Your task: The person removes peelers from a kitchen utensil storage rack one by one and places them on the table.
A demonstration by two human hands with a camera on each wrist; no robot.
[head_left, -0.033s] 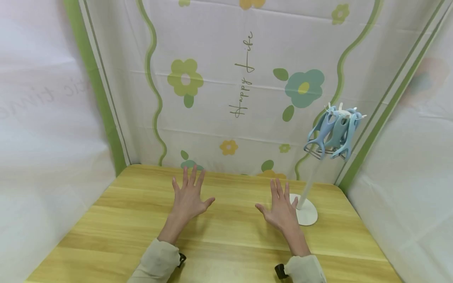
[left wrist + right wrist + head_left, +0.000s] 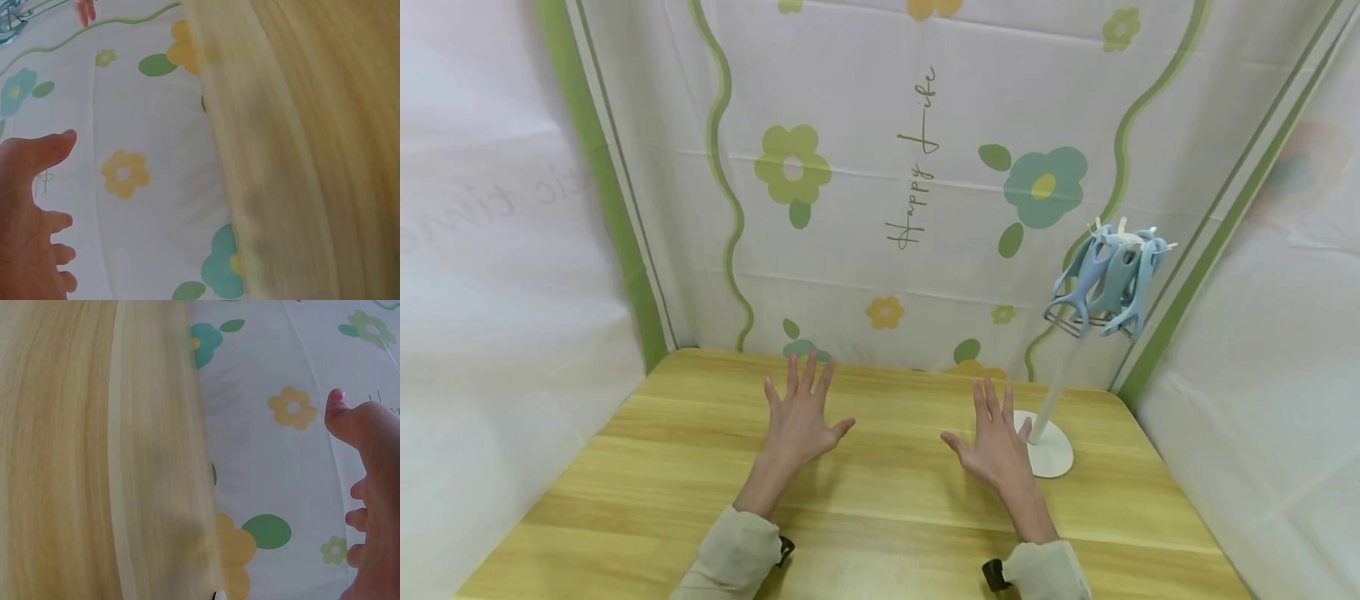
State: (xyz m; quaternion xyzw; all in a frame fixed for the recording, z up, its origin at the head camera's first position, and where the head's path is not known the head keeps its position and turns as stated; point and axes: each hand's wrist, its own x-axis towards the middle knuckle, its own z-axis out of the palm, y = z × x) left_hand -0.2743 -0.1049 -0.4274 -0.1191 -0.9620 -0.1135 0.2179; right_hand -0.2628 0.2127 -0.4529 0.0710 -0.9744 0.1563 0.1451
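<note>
My left hand (image 2: 799, 423) is held over the left half of the wooden table (image 2: 880, 492), fingers spread and thumb pointing inward. It holds nothing. Over the right half, my right hand (image 2: 997, 446) is likewise spread, with nothing in it. Just beyond its little finger stands a white stand with a round base (image 2: 1051, 450); the hand hides part of that base. Several blue and teal plastic clips (image 2: 1105, 279) with metal wire parts hang from prongs at the stand's top. In the left wrist view the left thumb (image 2: 53, 150) points out from the palm.
A white curtain (image 2: 850, 250) with printed flowers rises behind the table's back edge. Pale fabric also hangs on the left side (image 2: 490, 292) and the right side (image 2: 1262, 375). Black straps show at both cuffs.
</note>
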